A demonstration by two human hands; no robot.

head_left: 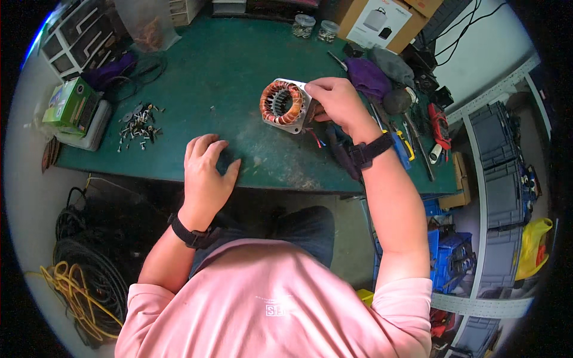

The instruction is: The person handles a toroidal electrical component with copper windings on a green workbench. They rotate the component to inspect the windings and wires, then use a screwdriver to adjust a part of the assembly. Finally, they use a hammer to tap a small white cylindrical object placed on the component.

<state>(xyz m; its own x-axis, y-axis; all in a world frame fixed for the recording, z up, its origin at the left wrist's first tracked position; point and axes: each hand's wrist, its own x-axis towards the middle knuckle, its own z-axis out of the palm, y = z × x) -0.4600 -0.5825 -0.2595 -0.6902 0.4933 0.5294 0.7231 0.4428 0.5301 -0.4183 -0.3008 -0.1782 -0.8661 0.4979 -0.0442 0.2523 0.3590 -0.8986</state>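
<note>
A motor stator (278, 102) with a ring of copper windings and a square metal flange is on the green workbench, its open bore toward me. My right hand (341, 102) grips its right side, thumb on the flange edge and fingers behind. Short red and blue wire ends (316, 137) hang from its lower right. My left hand (209, 169) rests at the near edge of the bench, fingers curved and apart from the thumb, holding nothing. Left of it lies a pile of screws and small hardware (141, 124).
The green bench (209, 65) carries a green box (71, 106) at left and jars (303, 25) at the back. Pliers, a red multimeter (439, 125) and a purple pouch (367, 77) crowd the right. Coiled cables (77, 292) lie below left; shelves with grey bins (501, 191) stand right.
</note>
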